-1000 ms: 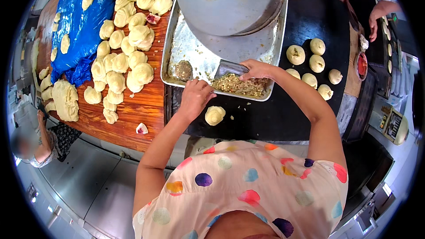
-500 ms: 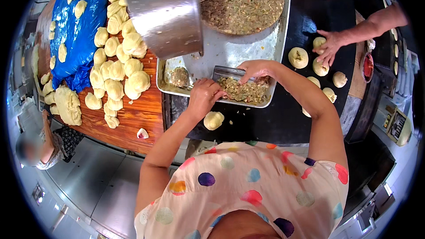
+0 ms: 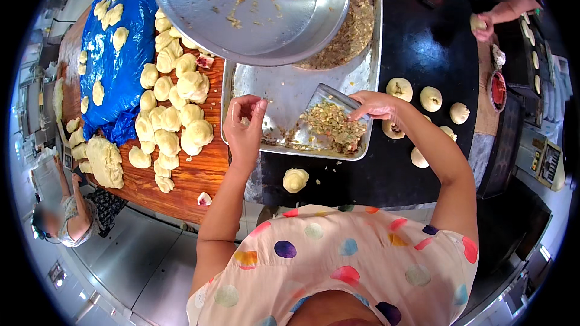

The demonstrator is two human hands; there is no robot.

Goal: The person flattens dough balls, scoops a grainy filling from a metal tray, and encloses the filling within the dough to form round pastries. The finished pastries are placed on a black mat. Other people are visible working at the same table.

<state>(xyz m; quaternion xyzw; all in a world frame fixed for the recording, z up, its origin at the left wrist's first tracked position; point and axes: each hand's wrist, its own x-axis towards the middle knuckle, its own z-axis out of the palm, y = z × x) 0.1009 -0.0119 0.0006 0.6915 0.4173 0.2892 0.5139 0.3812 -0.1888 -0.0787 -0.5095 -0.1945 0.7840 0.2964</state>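
My left hand (image 3: pixel 243 130) is raised over the left edge of the metal tray (image 3: pixel 374 72). Its fingers are curled in with the thumb near them, and whatever they hold, if anything, is hidden. My right hand (image 3: pixel 376 105) grips a metal dough scraper (image 3: pixel 332 95), its blade slanting over a pile of chopped filling (image 3: pixel 336 125) in the tray's near right part. A larger mass of filling (image 3: pixel 356 27) lies at the tray's far side, partly covered by a big metal bowl (image 3: pixel 260 18).
Many dough balls (image 3: pixel 193 84) and a blue plastic sheet (image 3: pixel 118 54) cover the wooden table at left. One dough ball (image 3: pixel 295 180) sits before the tray. Filled buns (image 3: pixel 431 99) stand on the black surface at right. Beyond them a co-worker's hand (image 3: pixel 483 27) holds dough.
My left hand has left the filling, moving left and up. The scraper has turned and shifted right. The bowl now shows its inside. The co-worker's hand has moved from the buns with dough.
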